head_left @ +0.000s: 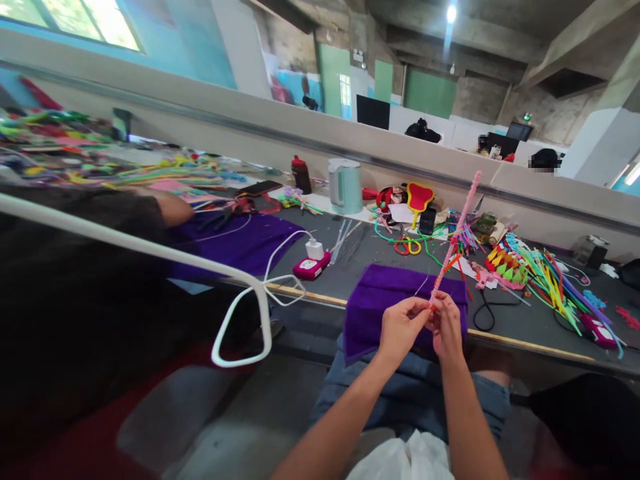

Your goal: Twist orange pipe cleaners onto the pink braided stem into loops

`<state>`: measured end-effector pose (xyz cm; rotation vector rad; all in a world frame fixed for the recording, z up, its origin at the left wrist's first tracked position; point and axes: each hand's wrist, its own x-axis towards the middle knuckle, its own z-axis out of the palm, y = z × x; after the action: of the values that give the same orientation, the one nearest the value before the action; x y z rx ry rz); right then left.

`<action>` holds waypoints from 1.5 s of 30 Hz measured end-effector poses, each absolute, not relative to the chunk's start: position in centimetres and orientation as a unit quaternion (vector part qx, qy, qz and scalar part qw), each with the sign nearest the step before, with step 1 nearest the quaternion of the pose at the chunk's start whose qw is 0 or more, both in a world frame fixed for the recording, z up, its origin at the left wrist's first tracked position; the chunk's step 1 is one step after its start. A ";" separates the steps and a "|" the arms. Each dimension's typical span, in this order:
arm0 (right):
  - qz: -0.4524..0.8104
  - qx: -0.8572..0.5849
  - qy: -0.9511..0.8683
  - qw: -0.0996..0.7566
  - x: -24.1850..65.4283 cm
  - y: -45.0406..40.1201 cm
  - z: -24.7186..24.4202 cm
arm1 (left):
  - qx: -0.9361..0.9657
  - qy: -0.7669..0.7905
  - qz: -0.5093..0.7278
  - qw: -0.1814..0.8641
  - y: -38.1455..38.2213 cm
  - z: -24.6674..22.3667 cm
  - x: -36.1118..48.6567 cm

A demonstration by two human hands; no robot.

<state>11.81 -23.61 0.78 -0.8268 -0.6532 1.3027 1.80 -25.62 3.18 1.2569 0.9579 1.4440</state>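
Note:
My left hand (404, 325) and my right hand (447, 324) meet over the front edge of the table, fingers closed in a pinch. Between them stands a long fuzzy pink pipe cleaner stem (461, 215), tilted up and to the right, its lower end in my fingertips. A red-orange pipe cleaner (451, 262) runs along the stem and sticks out near its middle; a bit of red-orange also shows at my fingers. Beneath my hands a purple cloth (367, 303) hangs over the table edge. My fingers hide how the lower end is joined.
Red and yellow scissors (407, 247), a kettle (345, 187) and a bottle (301, 175) stand or lie behind. Colourful pipe cleaners (550, 280) heap at right. A magenta power strip (311, 265) with a white charger sits left. Another person's arm (173, 205) and a white chair frame (240, 273) are nearby.

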 end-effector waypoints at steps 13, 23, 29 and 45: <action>0.722 -0.272 -0.245 0.587 13.1 -23.8 1.2 | 0.361 0.345 0.514 0.697 -24.3 2.8 0.0; 0.746 -0.123 -0.319 0.571 13.7 -24.8 0.9 | 0.293 0.301 0.457 0.784 -24.0 2.4 -0.6; 0.733 -0.154 -0.303 0.589 13.4 -24.3 0.8 | 0.255 0.281 0.468 0.798 -24.2 2.5 -0.5; 0.583 -0.217 -0.328 0.711 11.8 -24.7 1.4 | 0.174 0.279 0.553 0.766 -24.3 3.2 0.7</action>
<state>11.83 -24.67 1.38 -0.4817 -0.7267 1.2919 0.66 -24.34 3.20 0.3772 0.6051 1.2022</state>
